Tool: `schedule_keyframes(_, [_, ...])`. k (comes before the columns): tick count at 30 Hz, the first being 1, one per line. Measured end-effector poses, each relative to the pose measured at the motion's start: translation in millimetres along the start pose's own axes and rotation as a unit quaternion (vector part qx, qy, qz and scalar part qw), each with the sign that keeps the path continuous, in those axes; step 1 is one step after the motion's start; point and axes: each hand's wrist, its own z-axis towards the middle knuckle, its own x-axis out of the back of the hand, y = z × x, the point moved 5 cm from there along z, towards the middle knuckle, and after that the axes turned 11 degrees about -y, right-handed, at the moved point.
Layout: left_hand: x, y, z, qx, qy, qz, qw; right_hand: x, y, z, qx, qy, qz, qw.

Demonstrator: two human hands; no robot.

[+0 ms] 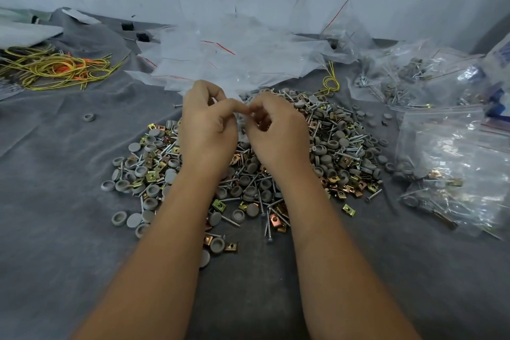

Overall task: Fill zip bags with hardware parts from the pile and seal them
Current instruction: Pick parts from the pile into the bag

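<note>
Pinching a clear zip bag (239, 114) at its top edge: left hand (205, 130) and right hand (276, 132) meet fingertip to fingertip above the pile (339, 146) of screws, grey caps and clips. Contents of held bag: cannot tell. Risk: thin film slipping from the pinch, spilling parts. Filled bags (452, 163) lie right, holding mixed hardware; empty bags (229, 63) heaped behind.

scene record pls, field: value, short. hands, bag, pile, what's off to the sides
left hand: fingers curled, pinching a clear zip bag
right hand: pinching the same bag, fingertips meeting the left's
zip bag: mostly hidden by the hands; contents cannot be told
pile: screws, grey caps, metal clips, on grey cloth
empty bags: heap behind the pile
filled bags: at right
cords: yellow and orange, far left
</note>
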Motion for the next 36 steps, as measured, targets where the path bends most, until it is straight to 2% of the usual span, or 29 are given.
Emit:
schedule_keyframes(4, [-2, 9, 0, -0.036, 0.003, 0.004, 0.999, -1, 9, 2, -0.045, 0.001, 0.042, 0.998])
schedule_keyframes(8, [-4, 11, -1, -0.066, -0.003, 0.009, 0.998, -1, 5, 2, -0.035, 0.003, 0.057, 0.998])
schedule_keyframes(11, [-6, -1, 0, 0.013, -0.026, 0.021, 0.999, 6, 4, 1, -0.024, 0.052, 0.041, 0.998])
schedule_keyframes(13, [-3, -9, 0, 0.057, -0.024, 0.018, 0.998, 11, 8, -1, -0.046, 0.078, 0.017, 0.996])
schedule_keyframes(15, [-2, -11, 0, 0.06, -0.029, 0.028, 0.997, 13, 12, -1, -0.068, 0.086, 0.027, 0.994])
schedule_keyframes(19, [-12, -10, 2, 0.081, -0.112, 0.019, 0.99, 14, 13, 1, -0.081, 0.077, 0.091, 0.989])
schedule_keyframes(21, [-10, -15, 1, 0.125, -0.081, -0.008, 0.989, 13, 13, 3, -0.082, 0.067, 0.131, 0.986])
schedule_keyframes(24, [4, -20, 2, 0.145, 0.026, -0.023, 0.989, 9, 11, 5, -0.08, 0.026, 0.151, 0.985])
schedule_keyframes(26, [17, -20, 0, 0.134, 0.109, 0.014, 0.985, 7, 11, 5, -0.091, -0.01, 0.1, 0.991])
schedule_keyframes(27, [21, -21, -1, 0.133, 0.127, 0.032, 0.983, 8, 11, 5, -0.093, -0.027, 0.057, 0.994])
schedule_keyframes(28, [21, -22, 0, 0.134, 0.113, 0.049, 0.983, 9, 11, 6, -0.094, -0.046, 0.012, 0.994])
schedule_keyframes(29, [16, -24, 2, 0.139, 0.069, 0.075, 0.985, 8, 11, 7, -0.091, -0.074, -0.036, 0.992])
schedule_keyframes(32, [-11, -33, 4, 0.175, -0.132, 0.145, 0.965, -2, 9, 7, -0.078, -0.184, -0.205, 0.958])
schedule_keyframes(33, [-15, -35, 3, 0.186, -0.165, 0.13, 0.96, -5, 9, 6, -0.078, -0.203, -0.241, 0.946])
schedule_keyframes(36, [-12, -40, 1, 0.229, -0.139, 0.047, 0.962, -7, 9, 6, -0.078, -0.199, -0.266, 0.94])
